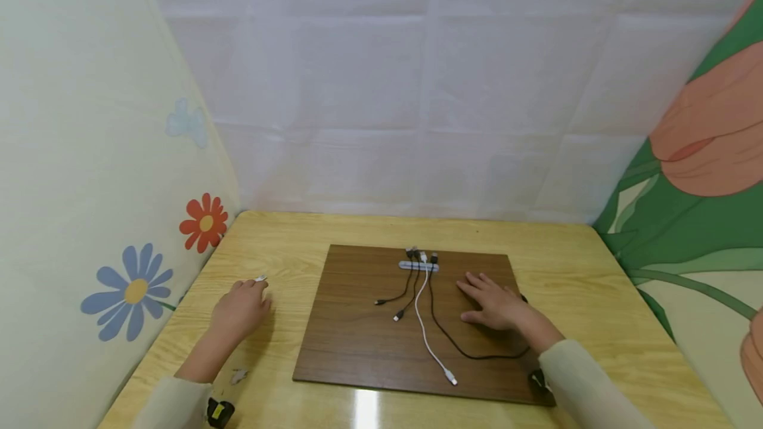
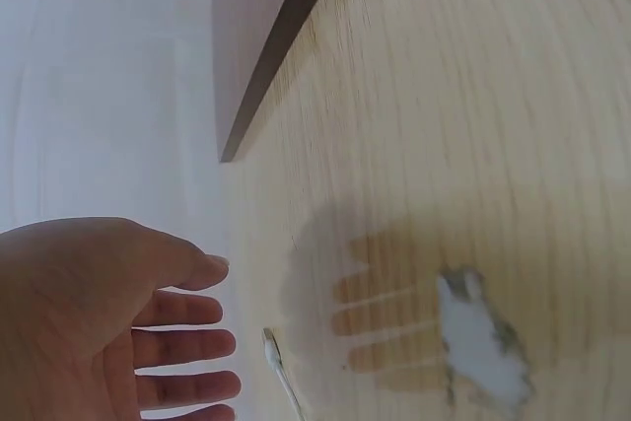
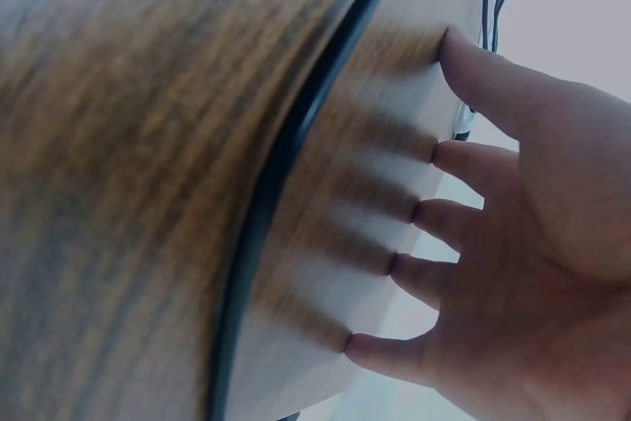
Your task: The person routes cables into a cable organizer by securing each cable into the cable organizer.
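My left hand (image 1: 240, 313) hovers over the table left of the board, its fingers loosely extended and holding nothing. Close to its fingertips, a white cable (image 2: 283, 379) with a metal-tipped plug lies on the tabletop. The fingertips of my right hand (image 1: 493, 303) rest spread on the brown wooden board (image 1: 352, 343). Across that board's far part sits a pale blue cable holder strip (image 1: 407, 264) with several plugs at it. From it trail a white USB cable (image 1: 422, 323), short black cables (image 1: 396, 298) and a longer black cable (image 1: 453, 341) that passes under the right forearm.
The yellow wood-grain table (image 1: 280, 243) surrounds the board. Near the left sleeve are a pale worn patch (image 1: 238, 376) and a black object with a yellow label (image 1: 220, 412). A white sheet (image 1: 369, 171) hangs behind; floral walls flank both sides.
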`<state>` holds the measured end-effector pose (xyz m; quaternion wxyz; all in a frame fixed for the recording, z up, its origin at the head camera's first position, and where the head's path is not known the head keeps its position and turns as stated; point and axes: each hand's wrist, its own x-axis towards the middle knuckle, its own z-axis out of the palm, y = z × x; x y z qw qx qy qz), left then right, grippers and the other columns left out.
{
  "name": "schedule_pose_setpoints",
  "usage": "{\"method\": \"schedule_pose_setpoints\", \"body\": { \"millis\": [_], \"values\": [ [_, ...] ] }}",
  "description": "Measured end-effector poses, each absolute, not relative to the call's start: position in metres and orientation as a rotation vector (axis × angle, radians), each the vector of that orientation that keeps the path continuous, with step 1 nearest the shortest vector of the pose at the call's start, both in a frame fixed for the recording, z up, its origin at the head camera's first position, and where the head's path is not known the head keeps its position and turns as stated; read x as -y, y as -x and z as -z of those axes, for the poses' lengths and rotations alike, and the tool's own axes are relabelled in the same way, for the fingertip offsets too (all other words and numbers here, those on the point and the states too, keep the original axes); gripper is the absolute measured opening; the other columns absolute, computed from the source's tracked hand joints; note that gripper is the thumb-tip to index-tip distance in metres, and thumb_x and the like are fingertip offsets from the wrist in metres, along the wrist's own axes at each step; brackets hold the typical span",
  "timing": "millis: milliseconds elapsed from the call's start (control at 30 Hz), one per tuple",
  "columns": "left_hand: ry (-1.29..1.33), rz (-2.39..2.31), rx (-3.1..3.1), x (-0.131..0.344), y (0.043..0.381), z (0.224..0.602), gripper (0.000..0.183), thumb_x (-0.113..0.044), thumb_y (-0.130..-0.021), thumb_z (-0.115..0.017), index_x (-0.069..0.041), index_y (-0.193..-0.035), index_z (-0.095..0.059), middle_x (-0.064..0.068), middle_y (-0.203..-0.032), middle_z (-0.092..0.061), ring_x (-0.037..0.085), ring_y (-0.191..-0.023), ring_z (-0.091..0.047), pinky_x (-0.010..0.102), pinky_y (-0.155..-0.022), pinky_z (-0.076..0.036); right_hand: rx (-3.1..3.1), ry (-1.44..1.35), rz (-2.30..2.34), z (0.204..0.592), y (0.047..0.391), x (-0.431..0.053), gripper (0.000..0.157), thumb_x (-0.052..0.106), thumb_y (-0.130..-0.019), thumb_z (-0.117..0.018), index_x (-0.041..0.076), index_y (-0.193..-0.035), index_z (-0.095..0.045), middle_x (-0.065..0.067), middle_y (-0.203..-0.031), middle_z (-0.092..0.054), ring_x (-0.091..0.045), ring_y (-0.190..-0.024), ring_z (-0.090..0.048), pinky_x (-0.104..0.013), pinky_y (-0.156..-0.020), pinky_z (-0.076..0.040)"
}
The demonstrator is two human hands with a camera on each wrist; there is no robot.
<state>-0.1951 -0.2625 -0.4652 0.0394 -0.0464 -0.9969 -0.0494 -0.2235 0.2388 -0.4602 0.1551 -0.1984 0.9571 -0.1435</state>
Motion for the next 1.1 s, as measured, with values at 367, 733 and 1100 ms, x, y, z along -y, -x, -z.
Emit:
{"method": "schedule_pose_setpoints", "body": {
  "millis": [367,733,1100],
  "values": [
    [0.08,0.231,3.089,0.289,0.189,0.467,0.038,-0.018,-0.097,-0.064,0.01,-0.123,-0.061,0.028,-0.117,-0.063,0.049,-0.112,-0.055,0.062,-0.089,-0.05,-2.72,0.556,0.421,0.46,0.223,-0.238,0.074,0.045,-0.098,-0.063,0.008,-0.156,-0.037,-0.024,-0.164,-0.023,-0.051,-0.149,-0.016,-0.08,-0.107,-0.017],
    [-0.008,0.225,3.153,0.304,0.188,0.471,0.045,-0.021,-0.095,-0.065,0.011,-0.126,-0.057,0.033,-0.122,-0.059,0.053,-0.113,-0.051,0.065,-0.088,-0.049,-2.722,0.569,0.417,0.462,0.222,-0.239,0.073,0.045,-0.098,-0.062,0.007,-0.156,-0.037,-0.024,-0.163,-0.023,-0.051,-0.149,-0.017,-0.081,-0.107,-0.017],
    [-0.025,0.221,3.203,0.311,0.187,0.469,0.031,-0.017,-0.096,-0.058,0.012,-0.106,-0.06,0.023,-0.095,-0.06,0.045,-0.089,-0.058,0.058,-0.078,-0.051,-2.717,0.559,0.416,0.466,0.224,-0.24,0.074,0.046,-0.099,-0.061,0.008,-0.157,-0.035,-0.024,-0.164,-0.022,-0.051,-0.15,-0.015,-0.081,-0.107,-0.015]
  ]
}}
